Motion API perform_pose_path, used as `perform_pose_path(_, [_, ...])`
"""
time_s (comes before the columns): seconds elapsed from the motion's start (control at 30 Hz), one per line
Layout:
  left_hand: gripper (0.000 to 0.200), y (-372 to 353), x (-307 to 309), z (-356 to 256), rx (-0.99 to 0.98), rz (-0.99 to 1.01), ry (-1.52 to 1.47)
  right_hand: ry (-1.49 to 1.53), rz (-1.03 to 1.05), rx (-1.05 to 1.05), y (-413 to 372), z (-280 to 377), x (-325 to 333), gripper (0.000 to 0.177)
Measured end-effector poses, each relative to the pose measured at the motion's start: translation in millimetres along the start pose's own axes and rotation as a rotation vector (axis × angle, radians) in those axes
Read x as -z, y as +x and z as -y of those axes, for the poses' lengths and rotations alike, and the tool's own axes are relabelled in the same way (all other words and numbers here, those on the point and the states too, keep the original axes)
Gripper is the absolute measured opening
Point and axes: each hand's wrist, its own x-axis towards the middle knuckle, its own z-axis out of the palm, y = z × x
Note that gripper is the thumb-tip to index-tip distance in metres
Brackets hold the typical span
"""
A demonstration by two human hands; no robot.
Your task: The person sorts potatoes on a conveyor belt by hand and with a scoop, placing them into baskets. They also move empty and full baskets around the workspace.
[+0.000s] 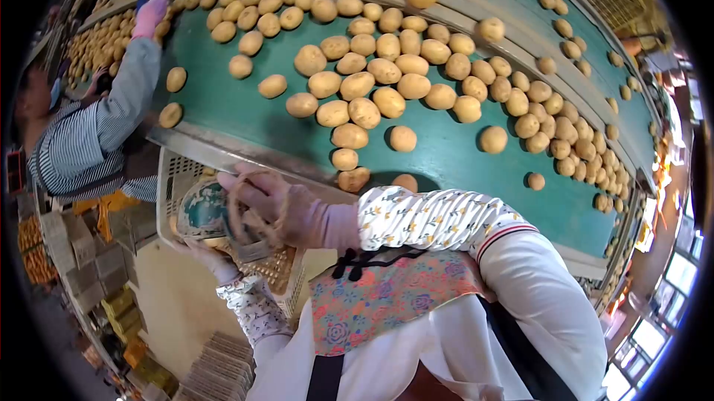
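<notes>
My right hand [262, 204], in a brownish glove, is closed with a loop of brown twine [236, 215] about its fingers. Right beside it is a roundish dark green object [204, 208] with a pale rim and a grey bracket-like part [253, 249]; its kind I cannot tell. From below, my left hand [199, 254] grips the lower edge of this object, its fingers partly hidden. Both hands are over a cream plastic crate [169, 178] with potatoes in it, just below the near edge of the green conveyor belt [223, 118].
Many potatoes [384, 71] lie on the belt, dense toward the right. A metal rail [245, 162] borders its near side. At the left, a co-worker in a striped top [82, 141] reaches over the belt with a pink glove [151, 13]. Stacked crates [219, 367] stand below.
</notes>
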Motion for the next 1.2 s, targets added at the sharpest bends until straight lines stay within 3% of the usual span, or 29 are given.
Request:
perform_pose_path(0.07, [0.069,4.4,-20.8,5.6,0.078,-0.107,0.048,0.034,-0.105,-0.04,2.9,4.4,44.0,0.055])
perform_pose_path(0.13, [0.069,10.1,-63.4,-11.2,-0.202,0.197,0.059,-0.05,-0.207,-0.113,-11.2,13.4,108.7,0.046])
perform_pose_path(0.27, [0.074,-33.4,-155.4,-71.8,-0.616,0.658,0.202,-0.925,-0.629,-0.425,-159.8,36.8,268.3,0.016])
perform_pose_path(0.33, [0.076,-41.2,-185.7,-77.0,-0.76,0.676,0.18,-1.388,-0.897,-0.575,-280.6,70.2,339.5,0.018])
perform_pose_path(0.37, [0.078,-44.3,-202.4,-76.6,-0.826,0.682,0.171,-1.56,-0.82,-0.689,-362.4,92.9,378.0,0.017])
perform_pose_path(0.4, [0.077,-34.4,-216.7,-65.7,-0.734,0.713,0.196,-0.939,-1.418,-0.945,-365.8,135.2,376.1,0.018])
perform_pose_path(0.43, [0.075,-30.6,-228.7,-65.0,-0.652,0.754,0.128,-0.586,-1.789,-0.821,-428.9,146.2,395.8,0.017])
perform_pose_path(0.5, [0.072,-27.1,-249.8,-67.8,-0.485,0.836,0.009,-0.526,-1.895,-0.93,-513.6,173.4,397.4,0.009])
perform_pose_path(0.57, [0.063,-25.0,-262.7,-82.6,-0.508,0.888,-0.058,-0.428,-1.997,-0.946,-571.4,161.2,390.0,0.009])
perform_pose_path(0.7, [0.057,-27.5,-283.4,-98.9,-0.477,0.921,-0.134,-0.27,-1.465,-1.022,-515.3,117.1,363.4,0.005])
perform_pose_path(0.77, [0.056,-25.8,-289.0,-102.6,-0.498,0.943,-0.155,-0.374,-1.077,-1.22,-464.6,82.6,361.0,0.008])
perform_pose_path(0.83, [0.058,-26.7,-288.8,-112.2,-0.494,0.97,-0.218,-0.6,-0.758,-1.103,-385.7,56.4,349.0,0.028])
perform_pose_path(0.87, [0.059,-28.0,-286.8,-121.3,-0.494,0.981,-0.247,-0.818,-0.532,-1.211,-346.1,52.9,346.6,0.029])
perform_pose_path(0.9, [0.062,-27.4,-286.2,-125.5,-0.581,0.999,-0.217,-0.737,-0.535,-1.064,-337.4,33.6,341.2,0.027])
perform_pose_path(1.0, [0.064,-44.7,-282.2,-139.6,-0.468,1.079,-0.376,-0.543,-0.489,-1.003,-271.9,9.8,321.9,0.025])
perform_pose_path(1.03, [0.064,-49.0,-281.7,-140.4,-0.48,1.102,-0.393,-0.597,-0.415,-1.015,-257.8,2.3,313.2,0.026])
perform_pose_path(1.07, [0.068,-55.8,-281.1,-141.8,-0.511,1.105,-0.402,-0.748,-0.247,-0.77,-233.1,-3.9,302.9,0.023])
perform_pose_path(1.1, [0.072,-62.7,-283.3,-143.8,-0.538,1.084,-0.335,-0.84,-0.169,-0.779,-229.1,-20.9,284.6,0.02])
perform_pose_path(1.13, [0.075,-62.7,-285.0,-147.8,-0.609,1.04,-0.364,-0.816,-0.196,-0.698,-224.8,-38.4,269.6,0.019])
perform_pose_path(1.17, [0.075,-54.9,-277.6,-162.9,-0.799,0.98,-0.146,-0.788,-0.22,-0.614,-207.9,-49.1,256.7,0.019])
perform_pose_path(1.2, [0.075,-50.0,-275.4,-164.5,-0.789,0.991,-0.135,-0.74,-0.231,-0.584,-192.7,-54.0,242.4,0.02])
